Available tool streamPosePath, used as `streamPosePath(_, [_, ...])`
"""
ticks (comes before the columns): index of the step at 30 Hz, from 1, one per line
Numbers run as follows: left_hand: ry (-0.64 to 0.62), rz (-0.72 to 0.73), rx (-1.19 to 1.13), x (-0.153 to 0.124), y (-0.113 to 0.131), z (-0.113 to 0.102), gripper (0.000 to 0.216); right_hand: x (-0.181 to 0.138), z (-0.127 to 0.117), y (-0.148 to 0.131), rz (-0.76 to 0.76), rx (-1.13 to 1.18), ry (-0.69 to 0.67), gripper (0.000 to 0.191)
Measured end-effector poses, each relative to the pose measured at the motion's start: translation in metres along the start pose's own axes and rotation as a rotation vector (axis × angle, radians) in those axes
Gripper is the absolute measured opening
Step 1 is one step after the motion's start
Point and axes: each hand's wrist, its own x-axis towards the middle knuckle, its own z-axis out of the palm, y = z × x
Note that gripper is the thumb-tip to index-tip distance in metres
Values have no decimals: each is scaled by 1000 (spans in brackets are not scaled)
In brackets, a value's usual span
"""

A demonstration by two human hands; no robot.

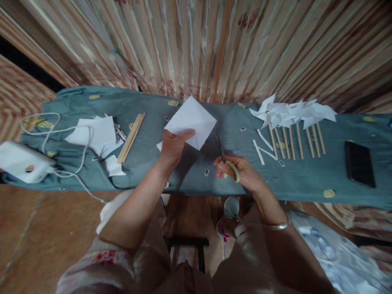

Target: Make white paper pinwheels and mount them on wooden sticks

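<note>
A square sheet of white paper (196, 116), turned corner-up like a diamond, is pinched in my left hand (175, 143), with the thumb lying on its face. Faint crease lines run across the sheet. My right hand (234, 169) has its fingers in the yellow-green handles of a pair of scissors (232, 168). The dark blades point up and away, a little to the right of the paper and apart from it. Another bit of white paper (159, 145) shows on the cloth beside my left hand.
White paper pinwheels (294, 114) on wooden sticks lie in a row at the right, near paper strips (258, 152) and a black phone (359, 164). At left are loose sticks (131, 139), stacked paper (94, 132) and a white power strip (24, 162) with its cable. A striped curtain (196, 49) hangs behind the cloth-covered table (306, 183).
</note>
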Motion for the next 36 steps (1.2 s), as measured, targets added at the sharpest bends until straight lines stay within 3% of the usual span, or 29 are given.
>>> streamPosePath(5, [-44, -39, 43, -3, -7, -3, 24, 8, -14, 3, -140, 100, 381, 45])
streamPosePath(8, [-77, -62, 107, -6, -11, -3, 24, 13, -17, 4, -202, 104, 489, 43])
streamPosePath(20, [-302, -223, 485, -18, -25, -2, 27, 19, -12, -2, -282, 178, 510, 39])
streamPosePath(27, [-327, -240, 547, -22, -28, 3, 21, 22, -8, -4, -279, 256, 494, 38])
streamPosePath(36, [-347, -274, 559, -18, -33, 1, 15, 24, -13, -1, -298, 358, 592, 34])
